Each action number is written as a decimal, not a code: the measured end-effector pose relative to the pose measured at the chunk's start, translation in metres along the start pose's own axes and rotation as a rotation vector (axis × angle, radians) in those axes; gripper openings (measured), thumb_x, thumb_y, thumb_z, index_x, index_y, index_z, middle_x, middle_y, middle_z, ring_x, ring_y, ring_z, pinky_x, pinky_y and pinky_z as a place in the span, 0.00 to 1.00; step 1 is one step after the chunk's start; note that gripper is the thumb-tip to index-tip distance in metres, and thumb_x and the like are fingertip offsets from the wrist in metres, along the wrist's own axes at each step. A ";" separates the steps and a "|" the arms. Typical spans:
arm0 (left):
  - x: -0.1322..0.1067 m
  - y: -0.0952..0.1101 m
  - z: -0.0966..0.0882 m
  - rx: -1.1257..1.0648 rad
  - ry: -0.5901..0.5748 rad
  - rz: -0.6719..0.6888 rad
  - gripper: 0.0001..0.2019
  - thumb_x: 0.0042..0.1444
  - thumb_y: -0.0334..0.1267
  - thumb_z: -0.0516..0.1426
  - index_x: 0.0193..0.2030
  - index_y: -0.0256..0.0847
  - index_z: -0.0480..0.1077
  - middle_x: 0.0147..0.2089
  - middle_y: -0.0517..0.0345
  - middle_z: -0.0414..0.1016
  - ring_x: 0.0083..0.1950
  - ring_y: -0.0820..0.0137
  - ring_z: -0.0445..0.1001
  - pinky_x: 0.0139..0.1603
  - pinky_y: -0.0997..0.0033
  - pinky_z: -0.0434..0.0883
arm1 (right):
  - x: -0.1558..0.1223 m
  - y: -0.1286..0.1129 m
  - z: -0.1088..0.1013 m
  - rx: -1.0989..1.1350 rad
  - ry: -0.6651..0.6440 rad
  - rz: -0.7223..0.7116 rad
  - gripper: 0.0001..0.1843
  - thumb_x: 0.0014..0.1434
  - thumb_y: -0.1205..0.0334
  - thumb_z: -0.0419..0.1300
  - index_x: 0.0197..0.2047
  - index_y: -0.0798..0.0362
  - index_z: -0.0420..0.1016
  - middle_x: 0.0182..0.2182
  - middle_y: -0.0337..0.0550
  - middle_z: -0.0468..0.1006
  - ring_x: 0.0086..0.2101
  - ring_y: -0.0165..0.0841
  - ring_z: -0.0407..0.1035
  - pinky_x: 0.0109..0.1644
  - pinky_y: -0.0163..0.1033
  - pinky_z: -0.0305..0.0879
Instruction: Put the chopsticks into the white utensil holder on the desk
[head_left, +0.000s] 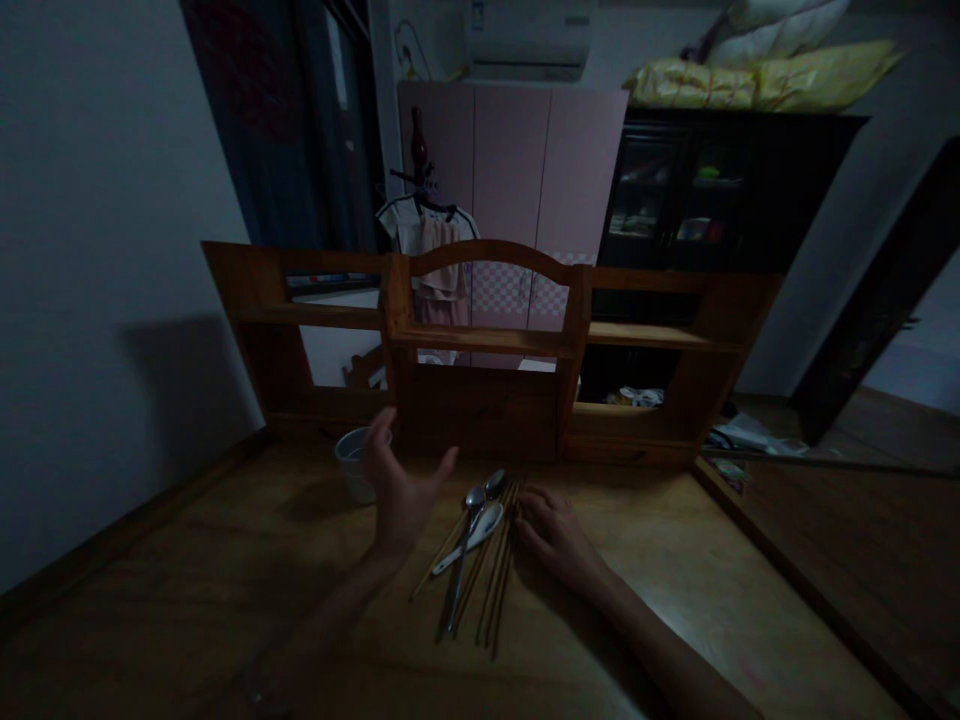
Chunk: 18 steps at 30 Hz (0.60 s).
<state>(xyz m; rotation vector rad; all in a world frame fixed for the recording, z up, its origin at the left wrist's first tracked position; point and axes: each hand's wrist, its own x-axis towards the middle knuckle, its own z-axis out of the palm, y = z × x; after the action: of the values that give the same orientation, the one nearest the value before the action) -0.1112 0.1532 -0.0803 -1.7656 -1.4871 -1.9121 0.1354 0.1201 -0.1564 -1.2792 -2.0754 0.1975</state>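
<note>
My left hand (403,495) is raised over the table, fingers and thumb spread wide, with nothing in it. Just behind it stands a grey cup (354,465), partly covered by the fingers. In front of me lie several thin wooden chopsticks (491,590) in a loose fan. On them rest a white spoon (480,530) and two metal spoons, one with a long handle (460,575), the other with its bowl (495,484) farther back. My right hand (553,535) lies on the table with loosely bent fingers, their tips against the far ends of the chopsticks.
A wooden shelf unit (484,340) rises along the table's back edge. A white wall (120,300) borders the left, and a raised wooden edge (780,560) runs down the right. Farther back are pink cabinets (512,170), hanging clothes (435,240) and a dark cupboard (787,200).
</note>
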 end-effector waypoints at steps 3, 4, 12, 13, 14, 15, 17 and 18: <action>0.026 -0.044 -0.008 0.023 0.173 -0.103 0.54 0.42 0.49 0.69 0.70 0.40 0.43 0.70 0.43 0.48 0.71 0.53 0.50 0.70 0.49 0.51 | 0.001 0.005 -0.002 -0.001 0.045 -0.001 0.17 0.67 0.59 0.53 0.58 0.49 0.70 0.55 0.51 0.69 0.56 0.42 0.63 0.61 0.52 0.61; 0.029 -0.063 -0.009 0.026 0.178 -0.143 0.55 0.40 0.49 0.70 0.70 0.39 0.43 0.70 0.42 0.49 0.70 0.52 0.51 0.70 0.48 0.52 | 0.002 0.006 -0.002 0.001 0.060 -0.001 0.17 0.67 0.60 0.53 0.57 0.50 0.70 0.55 0.51 0.69 0.55 0.42 0.64 0.60 0.52 0.62; 0.007 -0.144 -0.015 -0.013 -0.076 -0.446 0.61 0.30 0.47 0.73 0.69 0.42 0.44 0.67 0.41 0.57 0.67 0.47 0.59 0.66 0.43 0.58 | 0.003 0.005 0.000 0.040 0.135 -0.037 0.15 0.66 0.62 0.53 0.54 0.50 0.73 0.52 0.51 0.72 0.53 0.42 0.66 0.58 0.53 0.64; 0.006 -0.143 -0.015 -0.025 -0.088 -0.466 0.58 0.31 0.46 0.73 0.68 0.42 0.47 0.65 0.42 0.60 0.66 0.47 0.61 0.64 0.42 0.59 | 0.003 0.004 -0.002 0.046 0.142 -0.041 0.15 0.66 0.62 0.53 0.54 0.49 0.73 0.51 0.51 0.72 0.52 0.42 0.66 0.58 0.53 0.65; 0.007 -0.142 -0.014 -0.041 -0.098 -0.487 0.54 0.31 0.45 0.72 0.66 0.41 0.51 0.63 0.43 0.63 0.64 0.46 0.63 0.63 0.41 0.61 | 0.003 0.002 -0.003 0.052 0.149 -0.045 0.15 0.66 0.62 0.53 0.54 0.49 0.73 0.51 0.50 0.72 0.52 0.42 0.66 0.58 0.53 0.65; 0.008 -0.139 -0.013 -0.061 -0.105 -0.508 0.50 0.32 0.44 0.72 0.63 0.41 0.55 0.60 0.44 0.66 0.63 0.46 0.65 0.62 0.40 0.62 | 0.003 0.001 -0.005 0.058 0.157 -0.046 0.16 0.66 0.62 0.53 0.55 0.48 0.72 0.51 0.50 0.72 0.52 0.42 0.66 0.58 0.52 0.65; 0.013 -0.131 -0.009 -0.114 -0.115 -0.534 0.43 0.34 0.42 0.71 0.58 0.40 0.59 0.56 0.45 0.70 0.60 0.47 0.68 0.59 0.39 0.65 | 0.002 -0.003 -0.010 0.070 0.173 -0.042 0.16 0.66 0.62 0.53 0.56 0.48 0.71 0.52 0.50 0.72 0.53 0.42 0.66 0.58 0.52 0.65; 0.017 -0.124 -0.006 -0.145 -0.118 -0.536 0.41 0.34 0.42 0.71 0.56 0.40 0.60 0.54 0.45 0.71 0.59 0.48 0.69 0.58 0.39 0.66 | 0.002 -0.004 -0.012 0.076 0.180 -0.038 0.17 0.66 0.61 0.52 0.57 0.48 0.70 0.52 0.51 0.72 0.53 0.41 0.66 0.59 0.52 0.64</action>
<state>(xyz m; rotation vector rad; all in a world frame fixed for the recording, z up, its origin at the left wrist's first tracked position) -0.2037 0.2186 -0.1330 -1.6806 -2.0821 -2.2301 0.1392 0.1172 -0.1440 -1.1666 -1.9194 0.1374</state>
